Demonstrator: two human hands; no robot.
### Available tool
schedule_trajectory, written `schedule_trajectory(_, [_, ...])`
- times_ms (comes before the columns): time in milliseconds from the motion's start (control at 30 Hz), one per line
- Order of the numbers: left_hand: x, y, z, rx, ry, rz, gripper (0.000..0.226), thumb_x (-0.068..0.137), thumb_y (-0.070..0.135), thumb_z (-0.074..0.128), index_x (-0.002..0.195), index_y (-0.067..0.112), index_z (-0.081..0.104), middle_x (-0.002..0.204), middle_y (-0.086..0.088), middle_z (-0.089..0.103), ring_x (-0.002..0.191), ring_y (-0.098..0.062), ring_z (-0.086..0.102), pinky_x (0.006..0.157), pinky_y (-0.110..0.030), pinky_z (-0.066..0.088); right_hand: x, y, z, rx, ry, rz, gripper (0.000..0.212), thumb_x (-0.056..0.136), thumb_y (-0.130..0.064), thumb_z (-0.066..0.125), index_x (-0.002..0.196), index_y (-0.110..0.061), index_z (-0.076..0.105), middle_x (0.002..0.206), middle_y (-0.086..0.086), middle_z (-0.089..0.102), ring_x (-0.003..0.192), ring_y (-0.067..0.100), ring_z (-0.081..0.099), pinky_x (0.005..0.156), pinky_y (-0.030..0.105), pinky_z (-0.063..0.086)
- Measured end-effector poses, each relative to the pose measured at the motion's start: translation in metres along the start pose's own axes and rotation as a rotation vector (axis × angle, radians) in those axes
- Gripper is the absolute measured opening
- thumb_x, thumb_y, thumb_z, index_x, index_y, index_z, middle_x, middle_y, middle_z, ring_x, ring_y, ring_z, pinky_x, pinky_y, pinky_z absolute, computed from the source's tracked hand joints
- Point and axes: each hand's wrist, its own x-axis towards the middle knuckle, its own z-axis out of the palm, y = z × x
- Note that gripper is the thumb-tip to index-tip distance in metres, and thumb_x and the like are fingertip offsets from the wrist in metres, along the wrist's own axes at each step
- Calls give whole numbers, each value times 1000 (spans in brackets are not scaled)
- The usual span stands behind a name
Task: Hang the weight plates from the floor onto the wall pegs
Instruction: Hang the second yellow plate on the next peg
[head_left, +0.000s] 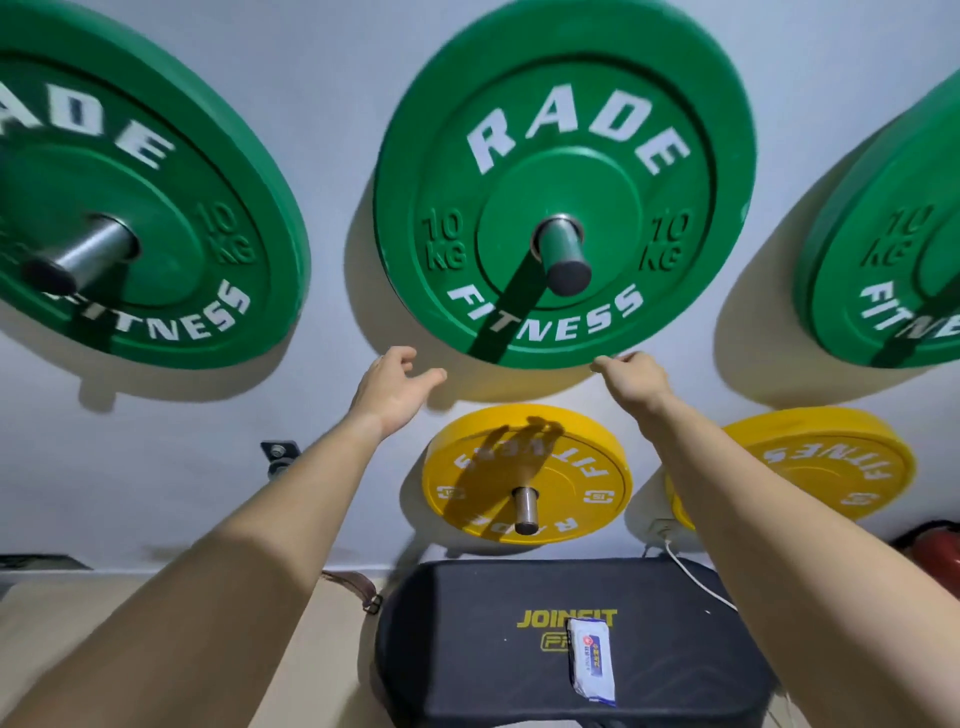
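A green 10 kg plate (563, 130) hangs on a steel wall peg (561, 249) in the middle of the wall. My left hand (392, 387) hovers just below its lower left rim, fingers spread and holding nothing. My right hand (631, 376) is at the lower right rim with its fingertips touching the edge, loosely curled. Two more green plates hang on pegs, one at the left (156, 208) and one at the right (883, 270). Below them, a yellow plate (571, 467) sits on its own peg, and a second yellow plate (831, 457) is partly hidden by my right arm.
A bare wall bracket (280, 454) is at lower left. A black padded bench (467, 639) stands under the yellow plates with a white packet (592, 660) on it. A white cable (696, 577), a brown strap (358, 587) and a red object (935, 551) lie near the wall.
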Motion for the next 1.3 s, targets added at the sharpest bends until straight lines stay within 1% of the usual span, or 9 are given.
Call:
schedule_trajectory(100, [-14,24,-33,30,-36,31,63,93,46,64,146,18,45,145,-4,52,131,-23,50,106,-38,39,-31,-31,-17,18,-21,-72,27,87,-30,62,68,-14,51,74,11,56,70,28,49,67,37,44])
schedule_trajectory(167, [-28,35,-51,47,-56,42,61,94,46,63,146,17,46,144,-4,53,130,-24,50,106,-38,39,-49,-44,-26,5,-31,-91,35,88,-28,61,62,-17,41,66,9,46,65,23,40,62,33,34])
schedule_trajectory(267, [-56,43,-70,92,-92,65,59,93,48,63,143,18,50,142,-4,55,129,-23,51,107,-38,39,-80,-56,-42,-50,-37,-132,36,89,-29,61,62,-17,41,65,8,47,64,23,40,62,33,33])
schedule_trajectory(433, [-117,51,-87,162,-192,82,59,93,48,64,141,17,51,142,-4,55,129,-24,51,108,-40,41,-137,-54,-61,-104,-54,-235,20,86,-28,63,77,-12,59,75,11,58,71,25,50,65,33,40])
schedule_trajectory(667, [-266,60,-69,160,-137,157,72,90,45,70,148,15,42,145,-9,51,130,-26,51,107,-40,42,-253,14,-108,-168,-54,-363,42,89,-26,64,54,-16,42,57,5,44,57,23,41,56,31,34])
schedule_trajectory(800, [-380,54,-53,189,-110,207,71,89,44,72,147,16,43,143,-8,53,126,-24,53,92,-32,41,-337,73,-152,-296,-66,-356,48,88,-28,62,52,-17,32,51,3,33,52,22,31,53,32,25])
schedule_trajectory(900, [-455,59,-54,279,-155,215,73,89,49,70,148,16,42,145,-9,52,125,-27,54,94,-35,44,-397,95,-193,-356,-38,-360,46,87,-31,62,53,-16,34,51,4,36,51,22,33,51,32,26])
schedule_trajectory(1100, [-535,78,-67,374,-197,243,71,92,50,66,148,15,42,147,-10,50,128,-28,52,102,-40,44,-470,104,-230,-397,-42,-411,44,87,-32,60,54,-13,39,54,7,42,54,24,38,52,31,29])
schedule_trajectory(1300, [-549,63,-63,412,-236,245,70,92,51,64,148,15,42,148,-10,48,131,-29,50,104,-41,44,-499,117,-214,-427,-92,-434,44,86,-31,62,53,-14,38,53,7,39,53,24,36,50,31,25])
